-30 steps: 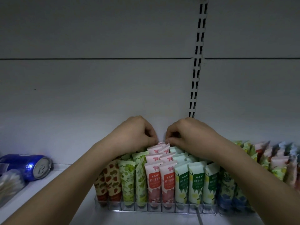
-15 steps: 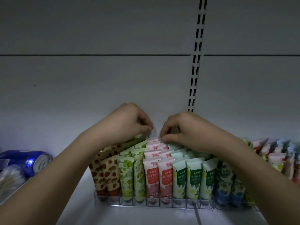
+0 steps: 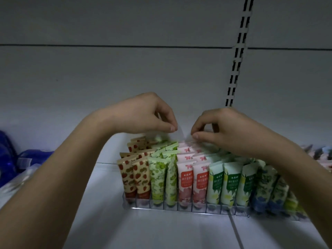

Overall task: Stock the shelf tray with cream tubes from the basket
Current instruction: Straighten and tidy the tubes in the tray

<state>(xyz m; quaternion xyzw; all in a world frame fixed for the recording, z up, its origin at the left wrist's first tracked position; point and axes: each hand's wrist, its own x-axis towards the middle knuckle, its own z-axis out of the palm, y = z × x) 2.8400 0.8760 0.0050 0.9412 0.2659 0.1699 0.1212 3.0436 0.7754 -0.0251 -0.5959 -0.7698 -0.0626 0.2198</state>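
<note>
A clear divided shelf tray (image 3: 179, 207) stands on the white shelf, filled with rows of upright cream tubes: strawberry-print tubes (image 3: 133, 177), green tubes (image 3: 158, 177), pink tubes (image 3: 185, 178), white-and-green tubes (image 3: 216, 180) and blue floral tubes (image 3: 264, 186). My left hand (image 3: 145, 115) hovers just above the back of the green and pink rows, fingers curled, thumb against forefinger, nothing in it. My right hand (image 3: 222, 131) is at the back of the pink rows, thumb and forefinger pinching the top edge of the rearmost pink tube. The basket is out of view.
Blue packaging (image 3: 30, 156) lies on the shelf at the left. More tubes (image 3: 321, 155) stand at the far right. A slotted shelf upright (image 3: 237, 60) runs up the white back panel. Bare shelf (image 3: 161, 230) lies in front of the tray.
My left hand has lifted off the back pink tubes and now hangs above them. My right hand stays at their tops. The view has tilted, so the tray sits lower.
</note>
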